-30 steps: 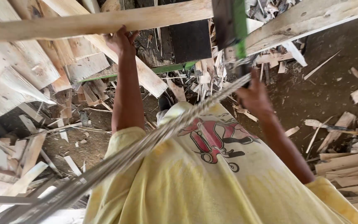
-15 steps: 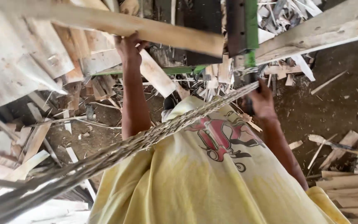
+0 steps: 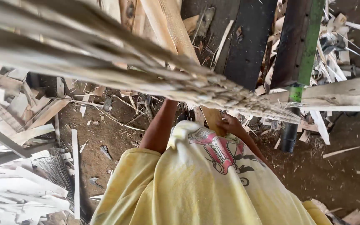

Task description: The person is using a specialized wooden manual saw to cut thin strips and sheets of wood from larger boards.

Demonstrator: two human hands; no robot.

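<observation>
One right hand [image 3: 226, 123] on wood strip [image 3: 210, 118] | fingers' hold unclear | left hand hidden behind bundle [image 3: 155, 79]

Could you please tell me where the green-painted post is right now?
In the head view the green-painted post stands at the upper right, beside a dark upright beam, just right of the right hand and behind the frayed bundle of sticks.

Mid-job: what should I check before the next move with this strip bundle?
1. Left hand grip: cannot tell; left forearm runs behind the bundle of thin strips, hand hidden.
2. Right hand grip: cannot tell; it sits by a tan wood piece.
3. Bundle tip clear of green post: cannot tell; they overlap in view.
4. Footing: not ok; wood offcuts litter the dirt floor.
</observation>
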